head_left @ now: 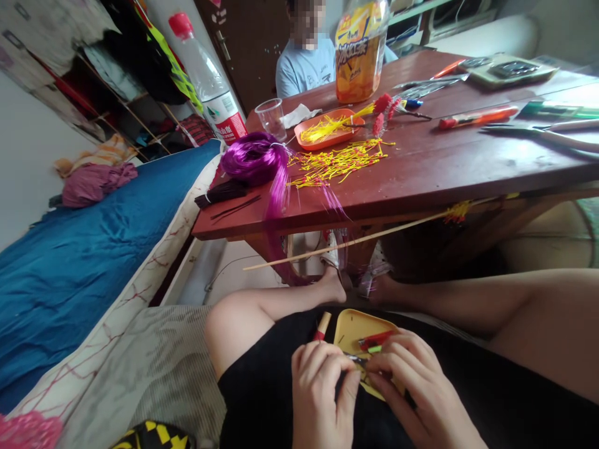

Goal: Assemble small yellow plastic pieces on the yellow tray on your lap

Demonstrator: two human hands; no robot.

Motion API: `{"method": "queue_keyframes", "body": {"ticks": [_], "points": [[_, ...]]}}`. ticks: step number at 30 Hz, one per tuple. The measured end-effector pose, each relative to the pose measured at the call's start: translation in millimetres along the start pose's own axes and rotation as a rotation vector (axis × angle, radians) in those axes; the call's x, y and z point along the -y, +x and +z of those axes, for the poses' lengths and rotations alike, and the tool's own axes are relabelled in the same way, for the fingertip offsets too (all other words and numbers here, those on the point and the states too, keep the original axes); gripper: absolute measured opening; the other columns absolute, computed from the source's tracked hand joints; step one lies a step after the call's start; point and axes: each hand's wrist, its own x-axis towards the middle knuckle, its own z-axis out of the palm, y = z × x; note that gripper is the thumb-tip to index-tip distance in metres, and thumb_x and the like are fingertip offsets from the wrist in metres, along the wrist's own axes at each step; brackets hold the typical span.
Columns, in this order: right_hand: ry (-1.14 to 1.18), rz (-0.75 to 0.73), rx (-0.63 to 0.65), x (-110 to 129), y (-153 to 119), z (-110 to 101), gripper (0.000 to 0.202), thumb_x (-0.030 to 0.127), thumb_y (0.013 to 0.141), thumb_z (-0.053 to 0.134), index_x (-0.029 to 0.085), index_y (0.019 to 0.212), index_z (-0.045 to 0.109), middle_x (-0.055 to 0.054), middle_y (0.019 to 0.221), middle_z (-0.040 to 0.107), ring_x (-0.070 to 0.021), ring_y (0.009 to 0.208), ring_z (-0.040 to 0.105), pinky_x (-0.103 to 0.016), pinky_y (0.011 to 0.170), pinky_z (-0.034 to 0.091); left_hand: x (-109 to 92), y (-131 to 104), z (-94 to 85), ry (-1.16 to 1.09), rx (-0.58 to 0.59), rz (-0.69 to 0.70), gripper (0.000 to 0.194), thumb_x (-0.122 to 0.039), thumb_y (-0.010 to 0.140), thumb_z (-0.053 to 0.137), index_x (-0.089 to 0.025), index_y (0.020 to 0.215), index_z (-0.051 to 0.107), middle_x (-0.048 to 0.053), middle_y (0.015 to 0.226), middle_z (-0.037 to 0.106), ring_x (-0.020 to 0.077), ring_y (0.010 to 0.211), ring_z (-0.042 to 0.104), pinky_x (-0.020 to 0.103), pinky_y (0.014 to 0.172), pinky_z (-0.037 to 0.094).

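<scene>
My left hand (322, 380) is closed in a pinch above my lap. Opposite it, my right hand (414, 377) pinches too, and the fingertips of both nearly meet. Between them shows a small dark, shiny piece (358, 360), too small and hidden to name. Beneath the fingers a yellow tray (349, 327) rests on the black cloth over my lap, partly covered by my right hand. A red object like a lighter (374, 340) and a light green bit (374, 349) lie in it. Beside the tray, near my left fingers, is a tan and red stick-like piece (322, 325).
The dark red table (412, 174) ahead bears a purple fibre bundle (253, 156), yellow red-tipped strands (341, 162), an orange tray (309, 144), bottles and pliers (543, 132). A thin stick (346, 242) juts below its edge. A bed (107, 224) stands left; a person (304, 65) sits opposite.
</scene>
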Motion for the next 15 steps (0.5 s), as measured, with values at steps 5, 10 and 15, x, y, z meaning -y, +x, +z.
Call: {"method": "queue_keyframes", "body": {"ticks": [5, 10, 15], "points": [[0.007, -0.025, 0.005, 2.0, 1.7, 2.5, 0.008, 0.014, 0.084, 0.052, 0.022, 0.085, 0.053, -0.001, 0.074, 0.059, -0.0191, 0.080, 0.052, -0.034, 0.081, 0.041, 1.3, -1.7, 0.0, -0.009, 0.021, -0.002, 0.010, -0.014, 0.083, 0.052, -0.019, 0.074, 0.053, 0.000, 0.071, 0.059, 0.0158, 0.071, 0.056, 0.028, 0.073, 0.038], [-0.015, -0.055, 0.022, 0.0, -0.4, 2.1, 0.009, 0.014, 0.082, 0.053, 0.022, 0.085, 0.054, -0.001, 0.074, 0.060, -0.0193, 0.079, 0.054, -0.033, 0.079, 0.043, 0.4, -3.4, 1.9, -0.033, -0.004, -0.035, 0.011, -0.015, 0.084, 0.051, -0.019, 0.073, 0.052, 0.000, 0.071, 0.058, 0.0161, 0.071, 0.055, 0.029, 0.073, 0.036], [-0.014, -0.054, 0.013, -1.1, 0.3, 1.9, 0.009, 0.013, 0.083, 0.052, 0.022, 0.085, 0.054, -0.001, 0.075, 0.060, -0.0185, 0.079, 0.055, -0.033, 0.079, 0.043, 0.3, -3.9, 1.7, -0.032, 0.007, -0.030, 0.011, -0.015, 0.083, 0.051, -0.019, 0.074, 0.053, -0.001, 0.071, 0.058, 0.0161, 0.071, 0.055, 0.029, 0.073, 0.036]]}}
